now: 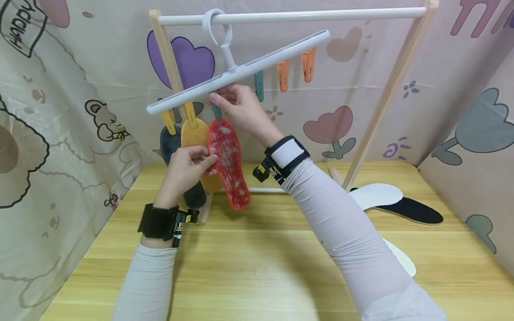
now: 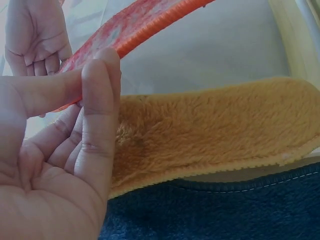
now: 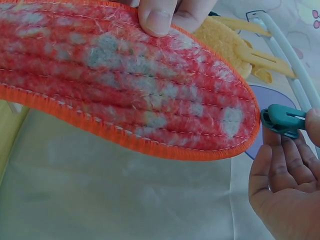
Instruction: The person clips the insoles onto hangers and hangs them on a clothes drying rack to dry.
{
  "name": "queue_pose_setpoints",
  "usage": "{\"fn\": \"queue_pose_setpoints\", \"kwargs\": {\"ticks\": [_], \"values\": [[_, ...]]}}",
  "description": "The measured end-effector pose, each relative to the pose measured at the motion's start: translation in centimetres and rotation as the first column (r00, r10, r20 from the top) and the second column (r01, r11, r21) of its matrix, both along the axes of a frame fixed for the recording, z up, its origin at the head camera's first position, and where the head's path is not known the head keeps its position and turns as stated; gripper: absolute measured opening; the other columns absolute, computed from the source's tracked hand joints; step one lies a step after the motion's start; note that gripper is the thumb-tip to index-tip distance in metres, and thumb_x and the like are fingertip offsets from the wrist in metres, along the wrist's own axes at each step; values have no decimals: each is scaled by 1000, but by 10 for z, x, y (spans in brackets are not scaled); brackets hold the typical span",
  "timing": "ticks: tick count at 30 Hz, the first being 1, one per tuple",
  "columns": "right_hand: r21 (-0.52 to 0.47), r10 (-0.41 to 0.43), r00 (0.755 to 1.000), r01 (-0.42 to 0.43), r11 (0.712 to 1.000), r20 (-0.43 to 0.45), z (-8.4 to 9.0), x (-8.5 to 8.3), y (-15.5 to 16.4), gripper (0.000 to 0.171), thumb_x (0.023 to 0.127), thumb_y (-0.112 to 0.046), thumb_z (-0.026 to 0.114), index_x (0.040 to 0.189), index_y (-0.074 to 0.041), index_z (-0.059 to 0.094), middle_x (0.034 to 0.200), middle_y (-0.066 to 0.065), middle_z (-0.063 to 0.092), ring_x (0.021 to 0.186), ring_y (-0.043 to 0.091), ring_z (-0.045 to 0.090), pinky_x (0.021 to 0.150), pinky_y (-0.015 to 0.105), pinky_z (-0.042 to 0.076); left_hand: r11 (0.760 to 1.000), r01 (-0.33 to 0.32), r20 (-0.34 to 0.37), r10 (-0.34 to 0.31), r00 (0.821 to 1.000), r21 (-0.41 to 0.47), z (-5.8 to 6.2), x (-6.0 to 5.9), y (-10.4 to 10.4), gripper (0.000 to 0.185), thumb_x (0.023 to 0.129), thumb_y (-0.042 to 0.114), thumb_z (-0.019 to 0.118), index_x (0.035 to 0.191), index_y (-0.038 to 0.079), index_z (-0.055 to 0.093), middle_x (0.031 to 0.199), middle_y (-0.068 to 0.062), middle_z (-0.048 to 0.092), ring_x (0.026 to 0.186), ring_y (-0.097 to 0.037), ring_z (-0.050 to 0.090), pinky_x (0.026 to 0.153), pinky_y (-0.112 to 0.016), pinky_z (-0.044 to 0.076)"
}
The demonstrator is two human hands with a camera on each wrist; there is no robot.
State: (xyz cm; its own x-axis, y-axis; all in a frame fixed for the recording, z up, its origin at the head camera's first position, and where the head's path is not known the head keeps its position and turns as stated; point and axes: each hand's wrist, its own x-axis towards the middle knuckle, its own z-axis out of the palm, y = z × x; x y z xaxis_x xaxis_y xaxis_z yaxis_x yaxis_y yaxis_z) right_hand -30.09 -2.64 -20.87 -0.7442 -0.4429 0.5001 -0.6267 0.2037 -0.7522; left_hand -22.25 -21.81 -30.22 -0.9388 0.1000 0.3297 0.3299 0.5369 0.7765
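Pinching: your left hand [image 1: 185, 167] holds red insole [image 1: 228, 161] edge; right hand [image 1: 240, 107] squeezes teal clip [image 3: 283, 120] at its top. Insole hangs upright under white hanger [image 1: 241, 71], long axis vertical, yellow insole [image 1: 194, 133] just beside, open room below.

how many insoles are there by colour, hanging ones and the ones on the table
red insole, left hand pinches its edge, right hand at the teal clip: 1
mustard insole, hanging: 1
dark blue insole, hanging: 1
white insoles on the table: 2
black insole on the table: 1
total: 6
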Motion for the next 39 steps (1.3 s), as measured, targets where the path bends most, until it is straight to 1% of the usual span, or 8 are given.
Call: {"fn": "queue_pose_setpoints", "kwargs": {"ticks": [2, 9, 17, 23, 30, 39], "values": [[-5, -4, 1000, 4, 1000, 1, 0, 0, 0, 35, 111, -24, 61, 139, -3, 66, 133, 13, 75, 125, 20, 73, 108, 26, 56, 1000, 2, -4, -2, 1000, -5, 0, 0, 0, 22, 105, 20, 72, 112, 0, 77, 96, -19, 81, 70, -4, 75, 73, -31, 65], [-6, -22, 1000, 22, 1000, 0, -1, 1, -1, 35, 111, -24, 61, 139, -4, 67, 133, 13, 75, 125, 20, 73, 109, 26, 56, 1000, 10, -15, -11, 1000, -10, 0, 0, -2, 22, 105, 21, 72, 111, 1, 77, 95, -19, 80, 70, -5, 74, 68, -20, 60], [-18, -26, 1000, 26, 999, -1, -2, 0, 0, 34, 111, -24, 61, 137, -3, 67, 131, 13, 76, 125, 21, 73, 108, 26, 56, 1000, 19, 4, -19, 1000, -12, 1, 2, -2, 19, 105, 18, 71, 112, 1, 77, 98, -18, 80, 71, -7, 74, 69, -21, 60], [-28, -21, 1000, 20, 999, -5, -2, 0, 1, 33, 111, -23, 61, 136, -2, 68, 129, 14, 77, 125, 21, 73, 108, 26, 56, 1000, 19, -23, -19, 1000, -7, 1, 1, -2, 19, 105, 18, 72, 110, 1, 78, 96, -19, 80, 69, -5, 74, 68, -21, 60], [-28, -21, 1000, 21, 999, -4, -2, 0, 2, 34, 111, -23, 61, 136, -1, 68, 129, 15, 77, 125, 22, 74, 108, 27, 56, 1000, 12, -50, -13, 999, -2, 0, 1, 0, 21, 105, 20, 72, 109, 1, 78, 93, -18, 80, 69, -5, 74, 68, -25, 61], [-32, -20, 1000, 20, 999, -10, -3, 0, 1, 33, 111, -22, 61, 135, -1, 69, 127, 15, 78, 123, 22, 74, 107, 27, 57, 1000, -1, -68, 2, 998, 16, 0, 2, 2, 23, 105, 23, 72, 110, 1, 78, 94, -18, 80, 69, -3, 74, 68, -22, 61]]}}
